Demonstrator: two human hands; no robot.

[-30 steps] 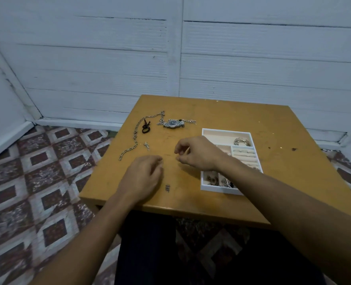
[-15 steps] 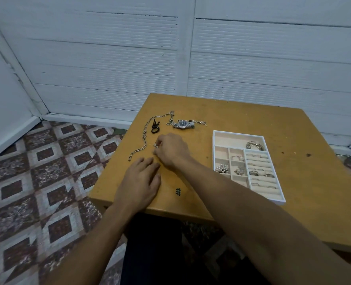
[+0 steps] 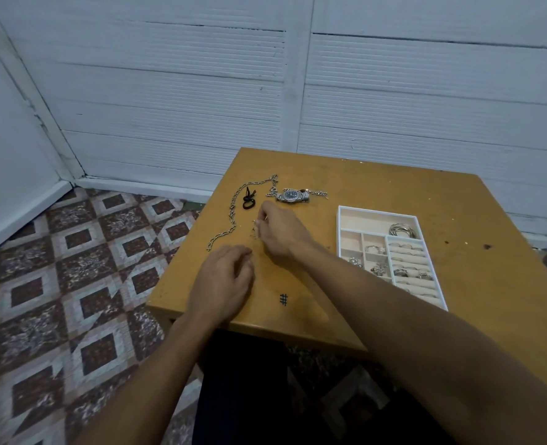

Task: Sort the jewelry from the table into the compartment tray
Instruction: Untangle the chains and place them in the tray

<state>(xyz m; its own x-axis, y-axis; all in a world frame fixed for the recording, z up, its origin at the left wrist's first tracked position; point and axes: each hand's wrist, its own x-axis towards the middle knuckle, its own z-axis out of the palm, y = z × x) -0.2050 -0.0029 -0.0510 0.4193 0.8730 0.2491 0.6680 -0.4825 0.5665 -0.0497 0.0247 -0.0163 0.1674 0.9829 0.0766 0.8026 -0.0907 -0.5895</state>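
Pinches small silver dangling trinket (image 3: 254, 231) in right hand (image 3: 285, 231) fingers (image 3: 263, 222); seems featherlight, slippery, easily bent, wants holding by its top. Rests left hand (image 3: 225, 277) loosely curled, empty.

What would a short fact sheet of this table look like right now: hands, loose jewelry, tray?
Right hand: pinches a small silver trinket
Left hand: rests on the yellow-brown wooden table, holding nothing
Loose on table: long silver link chain, black cord loop, silver metal wristwatch
White compartment tray: right of both hands, holds rings and silver bangles
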